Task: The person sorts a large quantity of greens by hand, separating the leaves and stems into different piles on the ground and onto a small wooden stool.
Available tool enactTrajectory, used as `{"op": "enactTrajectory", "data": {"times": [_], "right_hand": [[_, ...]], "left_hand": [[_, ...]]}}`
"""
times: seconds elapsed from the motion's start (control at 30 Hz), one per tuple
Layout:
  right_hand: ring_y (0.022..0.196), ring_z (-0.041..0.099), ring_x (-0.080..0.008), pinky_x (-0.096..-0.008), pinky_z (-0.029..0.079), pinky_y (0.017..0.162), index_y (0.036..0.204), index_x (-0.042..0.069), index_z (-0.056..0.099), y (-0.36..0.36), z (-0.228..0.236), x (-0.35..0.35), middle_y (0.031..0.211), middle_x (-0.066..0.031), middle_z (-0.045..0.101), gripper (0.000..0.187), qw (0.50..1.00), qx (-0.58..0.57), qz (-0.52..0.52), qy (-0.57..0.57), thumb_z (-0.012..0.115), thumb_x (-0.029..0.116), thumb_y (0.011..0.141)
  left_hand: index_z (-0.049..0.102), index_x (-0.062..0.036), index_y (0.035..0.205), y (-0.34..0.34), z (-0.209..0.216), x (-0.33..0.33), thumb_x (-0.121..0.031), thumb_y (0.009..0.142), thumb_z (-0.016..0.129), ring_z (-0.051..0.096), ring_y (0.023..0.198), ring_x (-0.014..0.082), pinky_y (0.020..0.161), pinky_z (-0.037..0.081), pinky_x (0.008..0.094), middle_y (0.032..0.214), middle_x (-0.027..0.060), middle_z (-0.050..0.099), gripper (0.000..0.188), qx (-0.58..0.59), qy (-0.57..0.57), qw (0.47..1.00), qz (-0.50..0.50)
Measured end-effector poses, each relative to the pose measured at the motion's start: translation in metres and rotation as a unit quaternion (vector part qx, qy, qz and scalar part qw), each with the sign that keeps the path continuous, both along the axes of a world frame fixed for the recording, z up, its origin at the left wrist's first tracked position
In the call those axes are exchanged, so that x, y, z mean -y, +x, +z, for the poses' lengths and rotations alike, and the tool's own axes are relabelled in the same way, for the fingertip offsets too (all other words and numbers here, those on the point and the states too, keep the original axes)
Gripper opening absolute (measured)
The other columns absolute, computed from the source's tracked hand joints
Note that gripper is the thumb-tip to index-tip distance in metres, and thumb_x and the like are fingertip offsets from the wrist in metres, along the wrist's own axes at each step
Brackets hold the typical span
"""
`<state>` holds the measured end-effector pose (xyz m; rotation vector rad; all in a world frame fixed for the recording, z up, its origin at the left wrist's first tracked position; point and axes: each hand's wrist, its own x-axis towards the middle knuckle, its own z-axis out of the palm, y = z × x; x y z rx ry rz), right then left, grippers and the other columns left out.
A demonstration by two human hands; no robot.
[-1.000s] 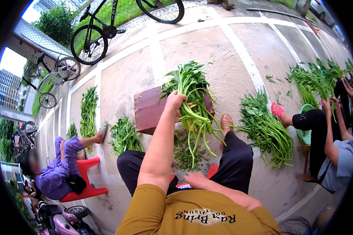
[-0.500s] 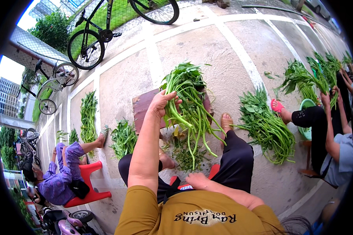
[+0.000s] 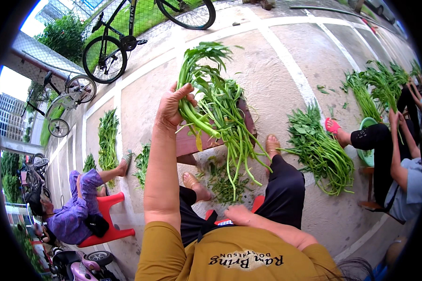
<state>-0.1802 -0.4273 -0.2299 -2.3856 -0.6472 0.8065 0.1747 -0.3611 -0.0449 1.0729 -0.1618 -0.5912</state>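
Observation:
My left hand point(image 3: 176, 105) is closed around a bunch of water spinach point(image 3: 195, 84), long green stems with the leaves upward, raised over a low reddish-brown wooden stool point(image 3: 192, 144). More water spinach point(image 3: 232, 117) lies heaped on the stool, its stems hanging over the near edge toward my feet. Whether the held bunch is fully apart from this heap I cannot tell. My right hand point(image 3: 239, 214) rests low at my lap by the hem of my mustard shirt; its fingers are mostly hidden. Loose leaf scraps point(image 3: 227, 182) lie on the ground between my feet.
A large pile of water spinach point(image 3: 319, 150) lies to the right. At far right a person's hands point(image 3: 396, 122) hold more stems beside a green basin point(image 3: 366, 140). On the left, another person sits on a red plastic stool point(image 3: 109, 220) near a bundle point(image 3: 108, 139). A bicycle point(image 3: 105, 58) stands beyond.
My left hand has moved up and left, lifting a smaller bunch away from the heap and uncovering more of the stool. The person at right has lowered their hands slightly.

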Motion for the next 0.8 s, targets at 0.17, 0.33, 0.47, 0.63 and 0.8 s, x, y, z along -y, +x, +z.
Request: {"op": "enactTrajectory", "data": {"times": [0.17, 0.33, 0.47, 0.63, 0.8], "right_hand": [[0.08, 0.063, -0.0349, -0.0471, 0.052, 0.063, 0.091, 0.006, 0.059, 0.0, -0.003, 0.001, 0.09, -0.0157, 0.06, 0.016, 0.999, -0.019, -0.009, 0.025, 0.054, 0.015, 0.079], [0.08, 0.062, -0.0371, -0.0475, 0.051, 0.062, 0.09, 0.007, 0.058, -0.004, -0.018, 0.001, 0.089, -0.0162, 0.059, 0.015, 0.999, -0.002, -0.026, 0.043, 0.051, 0.018, 0.082], [0.086, 0.063, -0.035, -0.0458, 0.051, 0.069, 0.099, 0.007, 0.062, 0.0, -0.003, 0.003, 0.095, -0.0151, 0.063, 0.024, 0.997, -0.037, -0.043, 0.052, 0.05, 0.016, 0.081], [0.09, 0.061, -0.0336, -0.0412, 0.049, 0.078, 0.113, 0.008, 0.061, -0.001, 0.002, 0.006, 0.1, -0.0147, 0.064, 0.031, 0.982, -0.057, -0.096, 0.153, 0.049, 0.02, 0.087], [0.087, 0.064, -0.0262, -0.0347, 0.05, 0.076, 0.108, 0.004, 0.062, 0.004, 0.027, 0.004, 0.096, -0.0148, 0.066, 0.025, 0.936, -0.11, -0.188, 0.277, 0.054, 0.011, 0.086]], "left_hand": [[0.05, -0.0024, 0.11, -0.006, 0.03, -0.025, -0.008, 0.086, 0.063, 0.055, 0.061, 0.0104, 0.055, 0.049, 0.0276, 0.087, 0.0076, 0.055, 0.028, -0.007, -0.019, 1.0, 0.004], [0.05, -0.0015, 0.107, -0.021, 0.022, -0.066, -0.004, 0.083, 0.064, 0.054, 0.058, 0.0117, 0.052, 0.05, 0.0288, 0.083, 0.0064, 0.055, 0.028, -0.038, 0.068, 0.997, 0.014], [0.049, -0.0013, 0.111, -0.046, 0.016, -0.097, -0.002, 0.083, 0.064, 0.054, 0.056, 0.0114, 0.049, 0.049, 0.0281, 0.082, 0.0065, 0.055, 0.032, -0.062, 0.088, 0.993, 0.048], [0.047, -0.0029, 0.116, -0.078, 0.011, -0.126, -0.001, 0.084, 0.061, 0.055, 0.056, 0.0101, 0.05, 0.05, 0.0277, 0.083, 0.0062, 0.056, 0.035, -0.066, 0.082, 0.991, 0.085], [0.049, -0.005, 0.116, -0.111, -0.003, -0.135, 0.001, 0.082, 0.062, 0.055, 0.057, 0.011, 0.049, 0.05, 0.0275, 0.082, 0.0055, 0.057, 0.037, -0.043, 0.049, 0.99, 0.123]]}}
